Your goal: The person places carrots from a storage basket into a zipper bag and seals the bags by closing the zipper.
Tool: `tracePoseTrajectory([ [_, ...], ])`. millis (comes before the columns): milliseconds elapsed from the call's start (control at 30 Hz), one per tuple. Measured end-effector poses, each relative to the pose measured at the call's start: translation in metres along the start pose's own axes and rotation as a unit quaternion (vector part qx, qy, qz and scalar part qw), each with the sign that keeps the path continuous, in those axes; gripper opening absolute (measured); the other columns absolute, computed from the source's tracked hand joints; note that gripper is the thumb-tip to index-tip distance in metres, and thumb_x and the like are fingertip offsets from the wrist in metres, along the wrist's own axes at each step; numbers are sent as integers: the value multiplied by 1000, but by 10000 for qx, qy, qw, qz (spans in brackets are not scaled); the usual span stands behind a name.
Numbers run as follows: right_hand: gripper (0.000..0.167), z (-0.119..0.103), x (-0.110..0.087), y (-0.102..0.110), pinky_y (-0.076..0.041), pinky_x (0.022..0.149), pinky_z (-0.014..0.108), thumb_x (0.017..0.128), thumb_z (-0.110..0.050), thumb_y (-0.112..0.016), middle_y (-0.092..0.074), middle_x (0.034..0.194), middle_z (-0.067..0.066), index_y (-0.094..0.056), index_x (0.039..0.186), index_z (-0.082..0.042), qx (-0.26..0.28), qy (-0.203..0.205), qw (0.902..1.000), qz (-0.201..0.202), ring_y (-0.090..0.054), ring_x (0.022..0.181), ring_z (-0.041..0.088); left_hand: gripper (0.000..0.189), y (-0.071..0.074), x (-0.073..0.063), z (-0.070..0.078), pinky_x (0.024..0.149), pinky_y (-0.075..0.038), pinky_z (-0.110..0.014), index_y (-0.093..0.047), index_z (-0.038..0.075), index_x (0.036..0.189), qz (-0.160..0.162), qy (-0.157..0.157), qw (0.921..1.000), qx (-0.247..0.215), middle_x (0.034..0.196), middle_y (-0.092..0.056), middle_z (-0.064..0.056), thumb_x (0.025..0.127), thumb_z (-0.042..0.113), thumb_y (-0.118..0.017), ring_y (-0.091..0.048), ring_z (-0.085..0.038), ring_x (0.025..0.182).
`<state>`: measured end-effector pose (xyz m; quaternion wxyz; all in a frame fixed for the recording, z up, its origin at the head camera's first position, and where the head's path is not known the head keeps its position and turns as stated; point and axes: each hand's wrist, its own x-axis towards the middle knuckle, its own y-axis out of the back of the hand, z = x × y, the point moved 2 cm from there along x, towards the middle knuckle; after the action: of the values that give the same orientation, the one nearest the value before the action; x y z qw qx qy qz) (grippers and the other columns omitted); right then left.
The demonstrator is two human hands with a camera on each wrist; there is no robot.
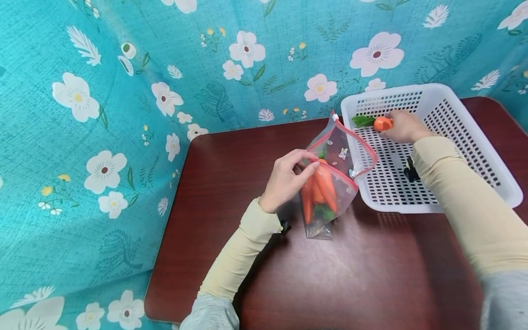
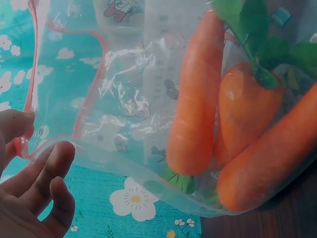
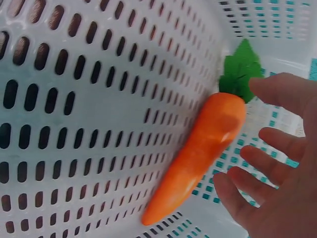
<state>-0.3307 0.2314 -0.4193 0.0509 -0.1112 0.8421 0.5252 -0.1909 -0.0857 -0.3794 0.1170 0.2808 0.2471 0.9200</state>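
Head view: the left hand (image 1: 284, 180) pinches the red-edged rim of a clear bag (image 1: 345, 197) between thumb and index finger, the remaining fingers loosely bent; the bag is upright on the dark red table (image 1: 222, 183), its mouth gaping. The left wrist view shows three carrots (image 2: 195, 99) within the bag, together with green leaves (image 2: 252, 29). To the bag's right is a white perforated basket (image 1: 381, 169), into which the right hand (image 1: 404, 127) reaches. A single orange carrot (image 3: 198, 148) with a green leafy top (image 3: 240, 72) lies inside this basket. In the right wrist view the fingers of the right hand are parted and slightly bent beside that carrot, gripping nothing; whether the thumb touches the leaf cannot be told. A turquoise floral cloth (image 1: 231, 105) hangs behind the table.
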Motion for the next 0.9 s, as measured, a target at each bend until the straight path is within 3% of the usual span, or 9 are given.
tracePoseTrajectory([
  [300,73,10,8,-11,-30,103,63,86,-14,-61,-32,132,40,-22,141,15,-153,-164,9997,7,-38,117,54,13,-1,0,1,65,-50,-17,-69,8,101,-28,-60,9999,95,104,-69,-3,89,14,-68,-57,-7,69],
  [567,74,12,12,-18,-31,100,65,85,-15,-62,-34,127,40,-21,139,14,-277,-289,9992,-72,-38,115,55,13,0,-2,1,64,-51,-18,-69,8,100,-46,-38,9999,92,104,-69,-3,89,15,-68,-56,-6,69],
  [900,72,8,15,-22,-29,101,66,86,-16,-61,-28,133,40,-22,141,10,-268,-419,9988,1,-31,120,57,14,2,-4,-1,64,-52,-24,-69,8,102,-37,9,10000,92,105,-68,-4,89,15,-68,-56,-7,70],
])
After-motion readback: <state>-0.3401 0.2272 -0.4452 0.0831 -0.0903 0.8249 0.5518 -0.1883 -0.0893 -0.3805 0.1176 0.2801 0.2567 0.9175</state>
